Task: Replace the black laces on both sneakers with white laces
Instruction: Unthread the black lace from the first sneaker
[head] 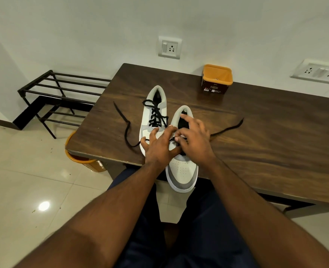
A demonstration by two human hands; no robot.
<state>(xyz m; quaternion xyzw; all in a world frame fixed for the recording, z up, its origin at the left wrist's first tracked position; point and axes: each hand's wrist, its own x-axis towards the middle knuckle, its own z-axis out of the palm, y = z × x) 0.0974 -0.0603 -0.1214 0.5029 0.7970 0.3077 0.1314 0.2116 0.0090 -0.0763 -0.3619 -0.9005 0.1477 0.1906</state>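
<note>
Two white and grey sneakers stand side by side on the dark wooden table [256,132]. The left sneaker [153,113] still carries its black lace, criss-crossed and knotted at the top. The right sneaker [182,171] lies nearer, its toe hanging over the table's front edge. Its black lace [126,130] trails loose to the left and to the right across the table. My left hand [159,144] and my right hand [194,140] both rest on the right sneaker's eyelet area, fingers pinching the lace there. No white laces are visible.
An orange-rimmed tub [217,79] stands at the table's back edge near the wall. A black metal shoe rack [63,93] is to the left on the floor. An orange bin [86,161] sits under the table's left corner. My legs are below the table's front edge.
</note>
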